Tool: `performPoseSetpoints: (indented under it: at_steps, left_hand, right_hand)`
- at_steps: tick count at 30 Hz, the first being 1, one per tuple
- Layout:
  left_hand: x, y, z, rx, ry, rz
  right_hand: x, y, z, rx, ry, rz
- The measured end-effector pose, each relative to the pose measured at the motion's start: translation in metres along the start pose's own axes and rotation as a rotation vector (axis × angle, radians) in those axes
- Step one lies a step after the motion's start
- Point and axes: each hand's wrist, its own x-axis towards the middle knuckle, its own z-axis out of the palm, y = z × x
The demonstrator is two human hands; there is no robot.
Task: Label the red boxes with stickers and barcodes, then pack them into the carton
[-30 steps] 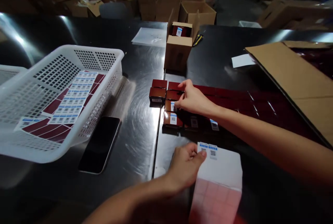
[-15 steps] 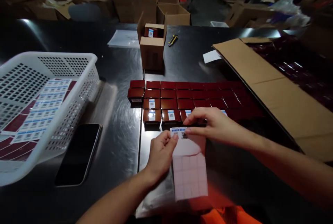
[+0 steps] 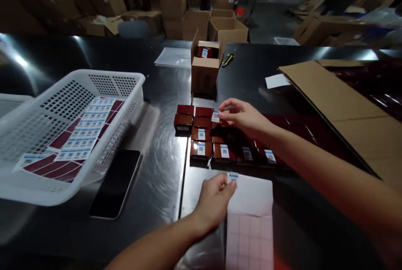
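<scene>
My left hand (image 3: pixel 216 199) pinches the upper left corner of a label sheet (image 3: pixel 251 194), mostly bare white backing with one blue-and-white label by my thumb. My right hand (image 3: pixel 240 115) is closed on a small label (image 3: pixel 215 115) between thumb and fingertips, over the back rows of dark red boxes (image 3: pixel 202 122). Whether the label touches a box I cannot tell. Labels with square codes lie on several front-row boxes (image 3: pixel 224 151) and on one box (image 3: pixel 201 134) behind them. My right forearm hides boxes to the right.
A white basket (image 3: pixel 143 83) with label sheets (image 3: pixel 86 125) stands at left, a phone (image 3: pixel 116 184) beside it. Behind the rows are an open carton (image 3: pixel 204 75) and a yellow-black utility knife (image 3: pixel 228 60). A large carton (image 3: pixel 351 102) holding dark red boxes lies at right.
My right hand has peeled a label off the sheet and moved up and away to the back rows. My left hand still holds the sheet. The camera view has shifted left.
</scene>
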Motion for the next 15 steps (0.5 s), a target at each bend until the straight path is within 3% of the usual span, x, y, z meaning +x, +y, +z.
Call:
performPoseSetpoints:
  at_steps: [5,15]
  left_hand:
    - [0.001,0.004,-0.001,-0.001,-0.004,-0.023]
    - [0.002,0.001,0.000,-0.038,-0.022,-0.037]
  right_hand:
    - [0.041,0.008,0.020,-0.055,0.003,0.180]
    - [0.050,0.018,0.021,-0.128,-0.024,0.203]
